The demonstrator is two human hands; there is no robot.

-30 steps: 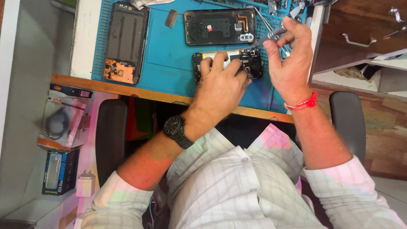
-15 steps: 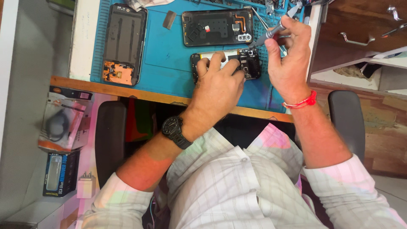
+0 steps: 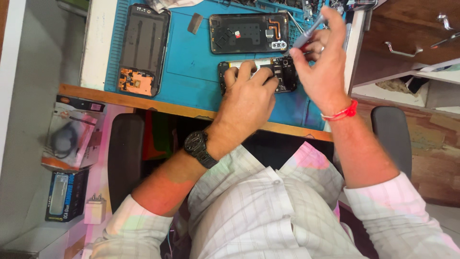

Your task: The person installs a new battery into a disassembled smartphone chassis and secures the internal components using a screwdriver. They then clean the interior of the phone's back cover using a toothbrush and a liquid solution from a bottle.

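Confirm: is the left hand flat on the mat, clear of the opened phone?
No, the left hand presses down on the opened phone on the blue mat, while the right hand holds a screwdriver.

One head-worn camera looks steeply down from close above; the blue mat (image 3: pixel 191 52) fills the upper frame, the lap below.
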